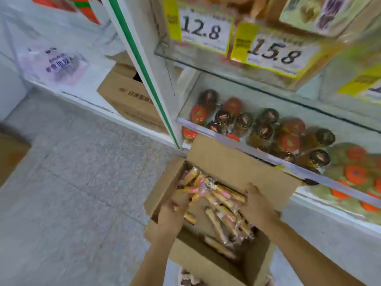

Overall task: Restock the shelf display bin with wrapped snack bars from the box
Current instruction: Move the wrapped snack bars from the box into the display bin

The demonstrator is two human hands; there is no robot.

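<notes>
An open cardboard box (237, 162) stands on the floor against the shelf, with several clear-wrapped tan and pink snack bars (222, 205) inside. Both my hands are down in the box. My left hand (175, 209) grips bars at the left side. My right hand (257, 205) presses against the pile from the right, fingers curled on the wrappers. The clear display bin (268, 155) on the shelf just beyond the box holds round red and brown wrapped snacks. Blur hides how many bars each hand has.
Price tags reading 12.8 (202, 29) and 15.8 (276, 51) hang on the upper shelf edge. A white upright with a green stripe (144, 71) stands left of the bin. Another cardboard box (127, 98) sits behind it. Grey tiled floor (72, 182) spreads to the left.
</notes>
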